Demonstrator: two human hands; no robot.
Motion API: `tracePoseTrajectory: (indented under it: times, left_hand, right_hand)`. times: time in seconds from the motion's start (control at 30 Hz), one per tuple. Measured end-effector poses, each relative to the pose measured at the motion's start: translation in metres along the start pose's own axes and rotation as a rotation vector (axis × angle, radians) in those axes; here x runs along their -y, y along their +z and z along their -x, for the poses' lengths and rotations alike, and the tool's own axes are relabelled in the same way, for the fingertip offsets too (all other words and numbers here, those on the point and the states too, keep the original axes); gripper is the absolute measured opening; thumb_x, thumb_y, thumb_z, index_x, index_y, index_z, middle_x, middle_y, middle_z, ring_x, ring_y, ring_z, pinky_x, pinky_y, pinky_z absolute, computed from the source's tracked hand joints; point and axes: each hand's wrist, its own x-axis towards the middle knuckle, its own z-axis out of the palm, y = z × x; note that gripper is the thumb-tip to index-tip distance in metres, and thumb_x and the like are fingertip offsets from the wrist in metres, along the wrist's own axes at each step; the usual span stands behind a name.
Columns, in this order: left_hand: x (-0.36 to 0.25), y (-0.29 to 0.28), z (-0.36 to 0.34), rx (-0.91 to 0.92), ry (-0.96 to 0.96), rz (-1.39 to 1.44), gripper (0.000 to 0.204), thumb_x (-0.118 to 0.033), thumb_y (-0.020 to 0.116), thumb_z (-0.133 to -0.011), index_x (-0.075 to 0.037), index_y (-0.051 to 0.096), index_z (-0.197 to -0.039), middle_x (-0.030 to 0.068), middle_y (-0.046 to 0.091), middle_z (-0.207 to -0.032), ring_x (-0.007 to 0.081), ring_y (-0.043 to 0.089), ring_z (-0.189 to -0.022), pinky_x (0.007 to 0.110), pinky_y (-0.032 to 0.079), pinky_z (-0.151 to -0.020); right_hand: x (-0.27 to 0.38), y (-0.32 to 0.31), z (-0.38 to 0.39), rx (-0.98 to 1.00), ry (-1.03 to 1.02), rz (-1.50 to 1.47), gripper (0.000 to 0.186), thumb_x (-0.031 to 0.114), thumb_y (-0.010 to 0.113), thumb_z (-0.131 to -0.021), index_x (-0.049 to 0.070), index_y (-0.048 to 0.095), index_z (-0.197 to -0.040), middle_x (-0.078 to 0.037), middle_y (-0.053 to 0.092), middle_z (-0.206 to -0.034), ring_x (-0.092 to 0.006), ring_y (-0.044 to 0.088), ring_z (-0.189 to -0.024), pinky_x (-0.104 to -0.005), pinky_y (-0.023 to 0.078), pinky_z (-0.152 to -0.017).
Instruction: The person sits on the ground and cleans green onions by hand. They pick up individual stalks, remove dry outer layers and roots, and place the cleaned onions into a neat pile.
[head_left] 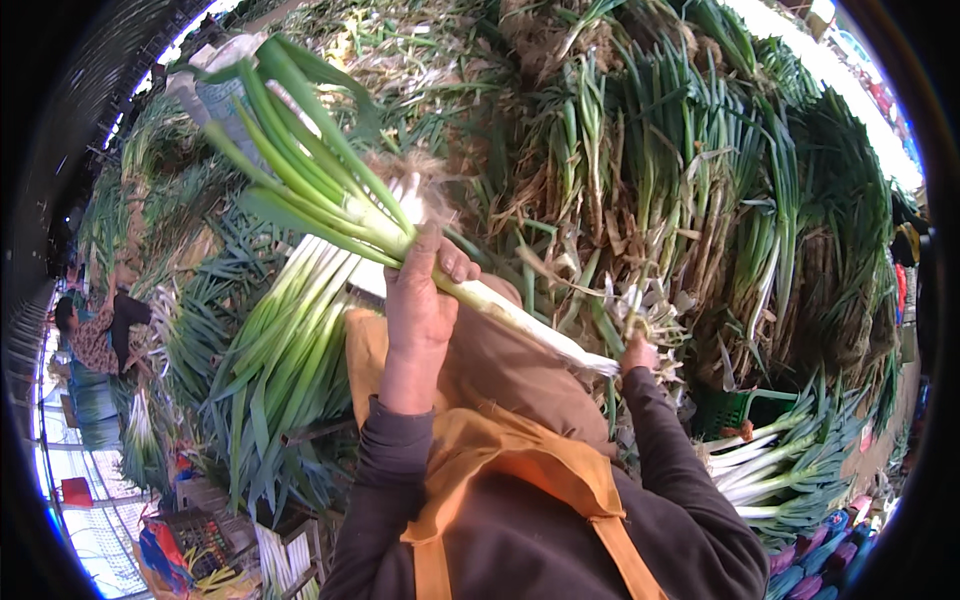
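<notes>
My left hand [420, 310] grips a long leek [510, 320] around its middle, its green leaves fanned to the upper left and its white root end pointing to the lower right. My right hand [638, 352] is closed beside that root end, amid pale peeled scraps [655, 315]; what it holds is unclear. Under the held leek, to the left, lies a pile of trimmed leeks [280, 350], with pale stems toward the centre and leaves downward. An orange apron [530, 460] and brown trousers show below my hands.
Untrimmed leek bundles [730, 220] heap up along the right. A green basket [740, 410] and white-stemmed leeks [770, 475] sit lower right. At far left another person [90, 330] bends among leeks. Loose leaves cover the ground ahead [400, 80]; crates [195, 540] stand lower left.
</notes>
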Motion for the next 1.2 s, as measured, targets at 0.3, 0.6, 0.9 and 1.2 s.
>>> tracePoseTrajectory:
  times: [0.3, 0.6, 0.9, 1.2]
  left_hand:
    - [-0.128, -0.012, -0.013, 0.051, 0.231, -0.134, 0.031, -0.040, 0.070, -0.090, -0.014, 0.054, -0.083, -0.0068, 0.041, -0.062, 0.0069, 0.042, -0.055, 0.028, 0.042, -0.054]
    - [-0.055, -0.009, -0.030, 0.276, 0.157, 0.165, 0.082, -0.073, 0.041, -0.091, -0.001, 0.047, -0.130, 0.0008, 0.041, -0.073, 0.0124, 0.039, -0.062, 0.029, 0.035, -0.060]
    - [-0.036, -0.017, -0.035, -0.145, 0.431, -0.290, 0.040, -0.036, 0.043, -0.104, 0.000, 0.056, -0.113, 0.0103, 0.063, -0.079, 0.0223, 0.062, -0.066, 0.036, 0.052, -0.067]
    - [0.011, -0.028, -0.037, 0.794, -0.259, 0.407, 0.032, -0.026, 0.062, -0.095, 0.002, 0.058, -0.110, 0.0031, 0.059, -0.069, 0.0128, 0.057, -0.059, 0.025, 0.048, -0.050]
  right_hand:
    - [-0.123, -0.070, -0.002, 0.399, -0.066, 0.349, 0.035, 0.031, 0.061, -0.089, 0.008, 0.069, -0.114, -0.019, 0.066, -0.116, -0.0351, 0.061, -0.113, -0.0413, 0.051, -0.092]
    - [0.261, -0.186, 0.076, 1.115, -1.081, -1.162, 0.067, 0.023, 0.070, -0.091, 0.005, 0.038, -0.146, -0.015, 0.057, -0.131, -0.0218, 0.058, -0.115, -0.0370, 0.049, -0.100]
    - [0.282, -0.200, 0.139, 0.748, -0.935, -1.156, 0.052, 0.010, 0.069, -0.091, -0.003, 0.049, -0.137, -0.004, 0.061, -0.112, -0.0094, 0.054, -0.102, -0.0265, 0.045, -0.092]
    - [0.248, -0.213, 0.133, 1.227, -0.761, -1.252, 0.048, 0.002, 0.071, -0.086, -0.001, 0.057, -0.131, 0.003, 0.063, -0.084, -0.0051, 0.053, -0.069, -0.0209, 0.045, -0.061]
